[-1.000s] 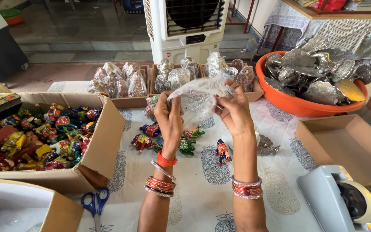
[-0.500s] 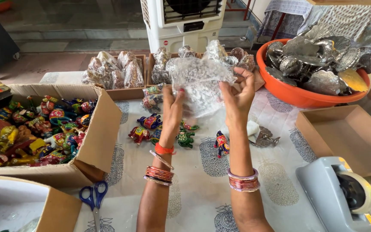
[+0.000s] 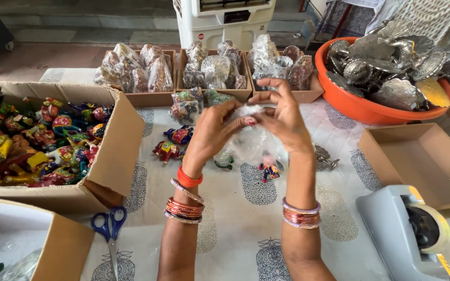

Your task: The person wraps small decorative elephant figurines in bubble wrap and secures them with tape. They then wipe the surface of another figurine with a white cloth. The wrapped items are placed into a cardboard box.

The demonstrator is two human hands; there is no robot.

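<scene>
1. Head view, far left: a cardboard box (image 3: pixel 111 156) holds a heap of painted toy figurines (image 3: pixel 32 140); blue-handled scissors (image 3: pixel 109 229) lie on the printed tablecloth (image 3: pixel 246 229) just in front of it.
2. Left hand (image 3: pixel 212 132) is raised above the cloth, fingers curled, pinching the top edge of a clear plastic bag (image 3: pixel 251 140) against the thumb.
3. Right hand (image 3: pixel 285 117) meets it at the same edge, fingertips pinching the film; the two hands are close together, nearly touching.
4. The bag hangs between and below the hands, over the middle of the cloth. It is thin, crinkled and see-through; whether anything is inside cannot be told.
5. Beneath it lie loose painted figurines (image 3: pixel 175 143) and one small one (image 3: pixel 271 170) just below the right wrist.
6. Risk, as a judgement: the film looks slippery and flimsy, so an uneven pull could tear it or let one edge slip free; a dropped bag would land among the loose figurines.
7. Right side: an orange bowl (image 3: pixel 355 106) of silver-coloured ornaments (image 3: pixel 386 67), an open cardboard tray (image 3: pixel 417 161) and a tape dispenser (image 3: pixel 407 234) stand well apart from the hands.
</scene>
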